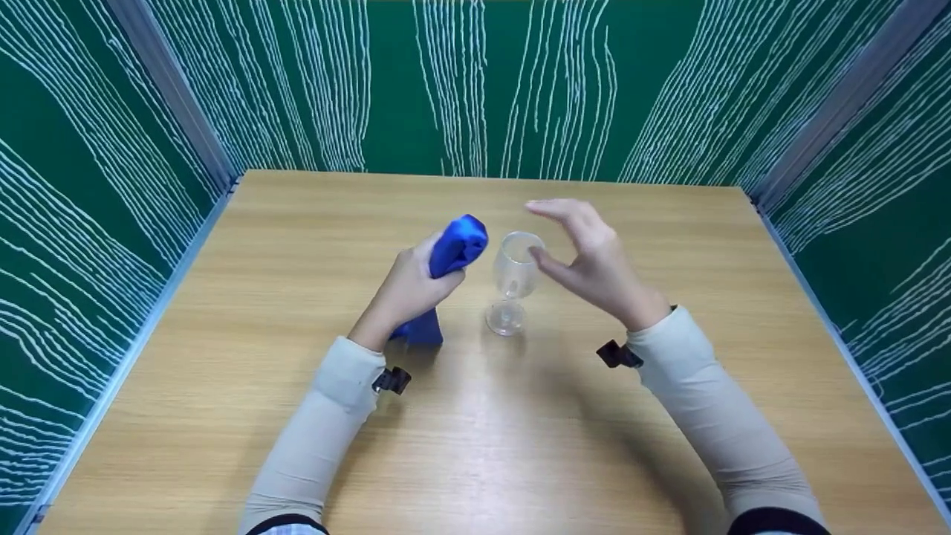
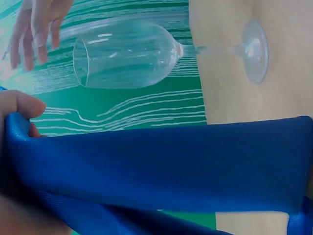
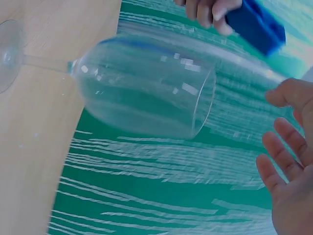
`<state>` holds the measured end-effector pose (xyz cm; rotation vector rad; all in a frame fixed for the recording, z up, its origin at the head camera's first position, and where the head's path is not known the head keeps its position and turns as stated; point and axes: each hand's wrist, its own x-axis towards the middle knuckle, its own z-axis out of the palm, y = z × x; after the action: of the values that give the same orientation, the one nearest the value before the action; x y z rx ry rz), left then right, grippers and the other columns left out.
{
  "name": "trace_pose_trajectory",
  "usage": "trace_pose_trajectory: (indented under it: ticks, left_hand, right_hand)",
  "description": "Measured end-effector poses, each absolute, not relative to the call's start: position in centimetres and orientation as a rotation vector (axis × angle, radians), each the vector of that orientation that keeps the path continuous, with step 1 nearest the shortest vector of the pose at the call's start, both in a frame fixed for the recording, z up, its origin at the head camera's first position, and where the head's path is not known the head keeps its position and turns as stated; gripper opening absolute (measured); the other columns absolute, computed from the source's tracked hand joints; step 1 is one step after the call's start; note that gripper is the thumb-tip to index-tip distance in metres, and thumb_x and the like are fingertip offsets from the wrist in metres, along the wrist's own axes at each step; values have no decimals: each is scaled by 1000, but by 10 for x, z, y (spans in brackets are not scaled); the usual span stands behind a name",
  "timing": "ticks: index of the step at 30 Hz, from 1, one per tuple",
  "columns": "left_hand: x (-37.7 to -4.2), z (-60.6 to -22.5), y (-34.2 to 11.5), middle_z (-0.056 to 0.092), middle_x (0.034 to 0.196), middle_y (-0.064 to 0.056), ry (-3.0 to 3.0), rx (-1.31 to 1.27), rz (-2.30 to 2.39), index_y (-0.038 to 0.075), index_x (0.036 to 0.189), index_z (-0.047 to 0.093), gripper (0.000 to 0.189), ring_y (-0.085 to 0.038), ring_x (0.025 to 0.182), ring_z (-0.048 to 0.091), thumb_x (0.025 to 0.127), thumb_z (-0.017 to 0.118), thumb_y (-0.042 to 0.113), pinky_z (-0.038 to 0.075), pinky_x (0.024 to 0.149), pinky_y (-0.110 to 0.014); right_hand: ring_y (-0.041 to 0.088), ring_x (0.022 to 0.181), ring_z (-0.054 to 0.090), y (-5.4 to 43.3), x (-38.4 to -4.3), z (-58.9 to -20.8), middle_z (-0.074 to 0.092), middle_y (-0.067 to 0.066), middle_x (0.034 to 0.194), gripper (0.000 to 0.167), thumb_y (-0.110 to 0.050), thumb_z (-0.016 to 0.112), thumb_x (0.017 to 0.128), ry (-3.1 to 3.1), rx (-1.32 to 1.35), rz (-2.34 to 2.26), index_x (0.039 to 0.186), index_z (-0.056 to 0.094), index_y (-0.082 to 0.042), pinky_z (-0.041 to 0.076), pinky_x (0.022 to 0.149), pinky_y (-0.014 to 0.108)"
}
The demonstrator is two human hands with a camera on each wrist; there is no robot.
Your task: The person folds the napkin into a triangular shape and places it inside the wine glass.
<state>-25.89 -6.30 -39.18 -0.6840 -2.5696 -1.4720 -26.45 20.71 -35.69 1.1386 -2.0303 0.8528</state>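
A clear stemmed wine glass [image 1: 515,269] stands upright on the wooden table, between the two hands. My left hand [image 1: 416,281] grips a bunched blue cloth [image 1: 459,245] left of the glass; one end pokes out above the thumb and the rest hangs down below the hand. In the left wrist view the cloth [image 2: 166,166] falls as a long folded strip beside the glass. My right hand [image 1: 591,260] is raised to the right of the glass, thumb and fingers spread apart with nothing held. Its fingers [image 3: 281,152] are near the rim in the right wrist view.
The wooden table [image 1: 475,461] spreads around the glass. Green walls [image 1: 513,89] with white wavy lines rise behind it and on both sides, with grey posts [image 1: 174,89] at the back corners. Small black wrist cameras [image 1: 392,380] sit on both sleeves.
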Motion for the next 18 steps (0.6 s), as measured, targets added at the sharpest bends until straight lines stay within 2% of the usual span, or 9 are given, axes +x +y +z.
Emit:
trace_pose_trajectory:
  ticks: [3, 6, 13, 18]
  left_hand:
    - [-257, -389, -58, 67, 94, -6, -2594, -772, -1399, 7, 116, 62, 29, -22, 80, 61, 89, 66, 17, 50, 74, -40]
    - [-254, -385, -52, 66, 90, -6, -2620, -840, -1337, 6, 116, 62, 30, -22, 77, 60, 87, 67, 14, 48, 70, -38]
    - [-250, -382, -45, 69, 109, -5, -2680, -918, -1285, 10, 131, 61, 44, -20, 85, 62, 88, 68, 13, 50, 77, -36]
    - [-249, -382, -44, 69, 107, -4, -2707, -954, -1260, 12, 138, 57, 51, -19, 82, 62, 87, 67, 14, 50, 73, -34]
  right_hand:
    - [33, 124, 55, 195, -259, -353, 59, 14, 136, 59, 2, 79, 81, -2011, 1247, 711, 136, 57, -3, 42, 107, 40]
    - [32, 128, 54, 186, -254, -351, 55, 12, 142, 62, -3, 80, 83, -2011, 1319, 566, 139, 56, -6, 41, 108, 41]
    - [27, 130, 53, 175, -249, -353, 51, 5, 148, 52, -2, 69, 91, -2004, 1382, 328, 140, 57, -13, 46, 103, 43]
    - [28, 124, 56, 173, -251, -354, 60, 8, 135, 37, -3, 70, 92, -1985, 1422, 254, 128, 62, -10, 47, 102, 42]
